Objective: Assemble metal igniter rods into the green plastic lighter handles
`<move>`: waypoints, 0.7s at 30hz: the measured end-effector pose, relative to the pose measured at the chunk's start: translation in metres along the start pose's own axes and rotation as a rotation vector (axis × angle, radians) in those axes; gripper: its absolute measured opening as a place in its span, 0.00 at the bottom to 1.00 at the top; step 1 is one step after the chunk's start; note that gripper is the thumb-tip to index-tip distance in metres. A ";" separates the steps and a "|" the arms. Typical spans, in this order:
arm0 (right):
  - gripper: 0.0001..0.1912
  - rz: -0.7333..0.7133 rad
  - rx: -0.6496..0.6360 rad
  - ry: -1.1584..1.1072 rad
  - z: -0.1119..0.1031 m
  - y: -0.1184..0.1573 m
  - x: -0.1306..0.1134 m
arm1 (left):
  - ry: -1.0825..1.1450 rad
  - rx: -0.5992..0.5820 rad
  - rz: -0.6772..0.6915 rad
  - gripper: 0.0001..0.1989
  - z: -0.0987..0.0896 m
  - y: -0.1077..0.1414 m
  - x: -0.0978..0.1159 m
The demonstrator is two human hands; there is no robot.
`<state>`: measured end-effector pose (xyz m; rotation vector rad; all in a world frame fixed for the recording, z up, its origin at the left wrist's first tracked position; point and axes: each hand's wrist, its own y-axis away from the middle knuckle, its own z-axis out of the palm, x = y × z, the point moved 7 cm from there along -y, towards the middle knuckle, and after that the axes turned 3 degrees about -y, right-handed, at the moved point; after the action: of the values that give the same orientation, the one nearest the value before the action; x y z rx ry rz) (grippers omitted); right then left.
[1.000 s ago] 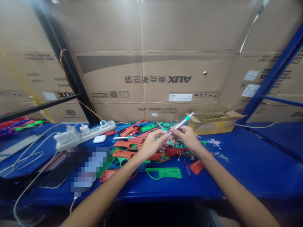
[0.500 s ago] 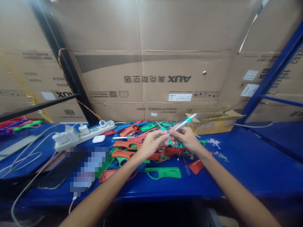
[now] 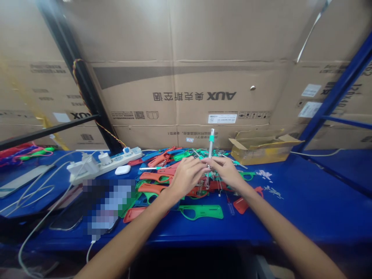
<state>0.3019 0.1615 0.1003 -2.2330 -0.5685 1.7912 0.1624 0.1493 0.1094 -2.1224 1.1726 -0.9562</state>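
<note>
- Tube (image 3: pixel 211 146), slim silver metal with teal collar: near-upright, twelve o'clock of both hands.
- Right hand (image 3: pixel 226 170), bare: thumb and fingers pinching tube's lower end.
- Left hand (image 3: pixel 188 173), bare: fingers bunched beside that end; grip cannot be told.
- Shell (image 3: pixel 205 212), flat green plastic, looped: six o'clock of hands.

Silver metal tube (image 3: pixel 210 150), held nearly upright
Slim and shiny, it has a green band (image 3: pixel 212 138) just below its upward-pointing silver tip (image 3: pixel 212 131), leaning very slightly right. The lower end is hidden between the left grip (image 3: pixel 190 174) and right grip (image 3: pixel 227 170). Thin wire (image 3: pixel 207 181) hangs below; whether it joins the tube is unclear.
</note>
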 end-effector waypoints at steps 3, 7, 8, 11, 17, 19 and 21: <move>0.28 0.018 -0.056 0.037 0.000 0.001 -0.001 | -0.110 0.061 0.023 0.12 -0.006 0.001 0.003; 0.27 0.034 -0.208 0.076 0.006 0.006 -0.007 | -0.241 0.110 0.148 0.20 -0.015 0.002 0.017; 0.26 0.037 -0.256 0.087 0.008 0.008 -0.008 | -0.288 0.089 0.209 0.24 -0.014 0.003 0.022; 0.24 0.041 -0.359 0.132 0.014 0.014 -0.010 | -0.389 -0.052 0.330 0.25 -0.004 0.003 0.033; 0.20 0.002 -0.383 0.241 -0.007 0.012 -0.026 | -0.360 -0.121 0.165 0.22 -0.005 -0.003 0.024; 0.15 -0.035 -0.317 0.271 -0.026 0.015 -0.037 | -0.360 -0.108 0.153 0.14 -0.016 -0.003 0.025; 0.14 -0.084 -0.119 0.353 -0.050 0.028 -0.048 | -0.389 -0.122 0.182 0.11 -0.027 0.001 0.032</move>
<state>0.3459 0.1190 0.1432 -2.4842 -0.6943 1.3104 0.1533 0.1179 0.1357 -2.1255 1.2171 -0.3751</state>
